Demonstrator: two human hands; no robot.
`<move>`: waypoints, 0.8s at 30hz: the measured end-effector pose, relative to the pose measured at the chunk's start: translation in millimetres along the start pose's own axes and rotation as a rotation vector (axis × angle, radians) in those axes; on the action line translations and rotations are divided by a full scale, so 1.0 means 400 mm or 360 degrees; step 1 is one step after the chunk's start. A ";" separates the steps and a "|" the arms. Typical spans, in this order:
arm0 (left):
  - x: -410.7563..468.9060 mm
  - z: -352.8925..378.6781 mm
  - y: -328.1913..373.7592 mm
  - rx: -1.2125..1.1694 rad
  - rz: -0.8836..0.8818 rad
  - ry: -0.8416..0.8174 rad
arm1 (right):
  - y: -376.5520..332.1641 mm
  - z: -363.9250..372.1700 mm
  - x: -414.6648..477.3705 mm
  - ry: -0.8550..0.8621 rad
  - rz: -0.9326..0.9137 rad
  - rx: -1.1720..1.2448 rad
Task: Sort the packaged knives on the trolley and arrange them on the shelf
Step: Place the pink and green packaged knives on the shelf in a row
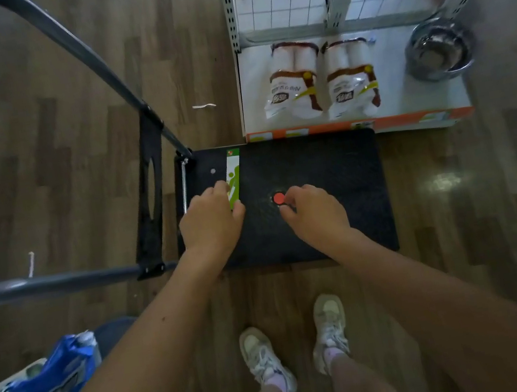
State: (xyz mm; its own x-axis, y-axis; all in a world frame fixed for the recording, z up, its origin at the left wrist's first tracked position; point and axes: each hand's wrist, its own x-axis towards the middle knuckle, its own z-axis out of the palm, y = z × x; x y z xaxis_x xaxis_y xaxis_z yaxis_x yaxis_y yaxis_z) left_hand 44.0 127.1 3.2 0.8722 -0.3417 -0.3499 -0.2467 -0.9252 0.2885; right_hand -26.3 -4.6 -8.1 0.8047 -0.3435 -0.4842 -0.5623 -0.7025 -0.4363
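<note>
A black flat trolley (330, 163) stands on the floor below me. One narrow green-and-white packaged knife (233, 174) lies on its left part, pointing away from me. My left hand (210, 222) grips the near end of that package with thumb and fingers. My right hand (315, 208) hovers over the middle of the trolley deck, fingers curled, its fingertips touching a small red round object (279, 198). The white bottom shelf (404, 92) sits just beyond the trolley.
Two white-and-brown product packs (294, 82) (350, 77) and a steel bowl (439, 49) lie on the shelf. The trolley's grey handle (114, 79) rises at the left. A blue bag (55, 377) sits at lower left. My feet (295, 343) stand on the wooden floor.
</note>
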 end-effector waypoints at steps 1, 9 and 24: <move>0.033 0.040 -0.015 -0.0001 -0.0013 -0.0019 | 0.011 0.032 0.040 -0.0002 0.0000 -0.0016; 0.274 0.391 -0.123 -0.0056 -0.0190 -0.0073 | 0.106 0.313 0.369 -0.0003 -0.0046 -0.0100; 0.408 0.893 -0.322 0.0127 -0.0387 -0.0107 | 0.331 0.731 0.576 0.0128 -0.0157 0.0049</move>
State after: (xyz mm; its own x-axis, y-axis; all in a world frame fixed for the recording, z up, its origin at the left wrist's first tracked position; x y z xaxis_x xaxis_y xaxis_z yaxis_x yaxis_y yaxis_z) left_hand 67.3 131.4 -409.4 0.8805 -0.1155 -0.4598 -0.0680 -0.9906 0.1186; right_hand 29.1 5.4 -399.1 0.8684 -0.3234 -0.3760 -0.4843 -0.7165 -0.5022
